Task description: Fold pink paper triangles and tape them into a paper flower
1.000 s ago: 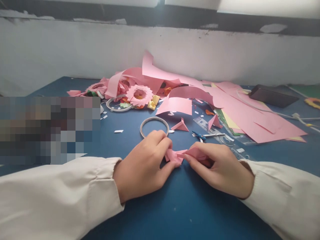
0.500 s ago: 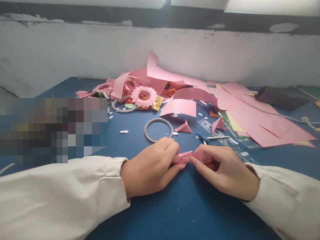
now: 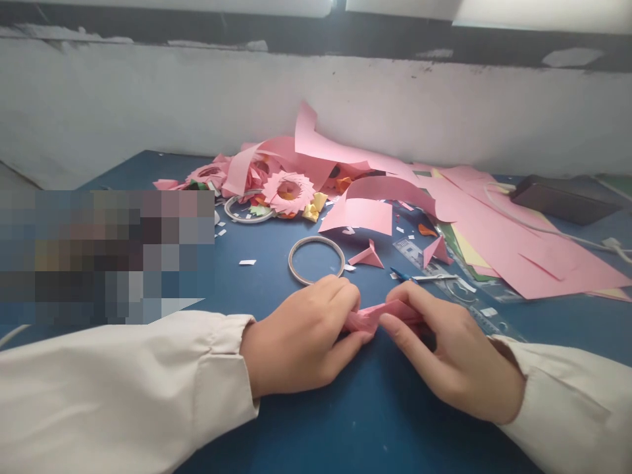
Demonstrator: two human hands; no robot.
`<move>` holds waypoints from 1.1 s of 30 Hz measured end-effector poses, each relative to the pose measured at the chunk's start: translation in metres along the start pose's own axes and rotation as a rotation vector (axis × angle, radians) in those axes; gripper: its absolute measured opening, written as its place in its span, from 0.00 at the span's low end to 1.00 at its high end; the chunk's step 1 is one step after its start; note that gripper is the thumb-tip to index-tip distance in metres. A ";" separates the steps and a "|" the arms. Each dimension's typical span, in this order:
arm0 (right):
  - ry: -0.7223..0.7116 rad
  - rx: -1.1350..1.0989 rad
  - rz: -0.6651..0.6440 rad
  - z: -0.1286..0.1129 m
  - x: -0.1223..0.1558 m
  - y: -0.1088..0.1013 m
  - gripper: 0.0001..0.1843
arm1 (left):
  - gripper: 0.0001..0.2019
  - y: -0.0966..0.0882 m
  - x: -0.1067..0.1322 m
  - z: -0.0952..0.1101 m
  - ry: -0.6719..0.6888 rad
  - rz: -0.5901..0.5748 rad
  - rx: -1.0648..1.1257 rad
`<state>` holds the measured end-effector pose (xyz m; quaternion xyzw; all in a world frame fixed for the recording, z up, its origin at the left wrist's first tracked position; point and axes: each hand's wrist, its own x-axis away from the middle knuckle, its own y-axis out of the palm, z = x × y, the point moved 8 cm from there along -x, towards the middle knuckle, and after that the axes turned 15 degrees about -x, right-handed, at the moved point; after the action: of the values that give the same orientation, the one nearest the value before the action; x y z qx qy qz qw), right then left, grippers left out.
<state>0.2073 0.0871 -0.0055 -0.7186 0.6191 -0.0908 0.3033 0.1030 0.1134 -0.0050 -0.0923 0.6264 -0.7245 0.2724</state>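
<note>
The folded pink paper is lying between the two hands, low over the blue table; I cannot tell whether it is touching the surface. I am taking this paper as the centre of the clock. Farther back, at half past ten, a pink paper flower is resting among other folded pieces. Between eight and nine o'clock, the left hand is grasping the paper's left end, its fingers curling over it and its thumb pressing from the near side. Just beyond this hand, at ten o'clock, a thin ring is lying flat. At twelve o'clock, a small folded piece is sitting near. At two o'clock, a blue-ended tool is lying, with a pink triangle standing just behind. Between three and four o'clock, the right hand is pinching the paper's right end between thumb and fingers. Between two and three o'clock, wide pink sheets are covering the table.
</note>
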 end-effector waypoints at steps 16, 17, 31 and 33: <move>0.124 -0.173 0.144 0.000 0.004 -0.006 0.16 | 0.14 -0.015 0.000 0.010 0.091 0.194 -0.358; 0.114 -0.176 0.157 -0.001 0.004 -0.007 0.16 | 0.14 -0.016 0.000 0.011 0.103 0.208 -0.373; 0.150 -0.211 0.164 0.003 0.005 -0.006 0.16 | 0.15 -0.023 0.007 0.017 0.129 0.362 -0.436; 0.148 -0.215 0.175 0.002 0.005 -0.006 0.16 | 0.15 -0.024 0.007 0.017 0.128 0.377 -0.441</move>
<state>0.2147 0.0829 -0.0049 -0.6817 0.7061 -0.0498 0.1849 0.0987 0.0968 0.0197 0.0144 0.7906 -0.5121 0.3354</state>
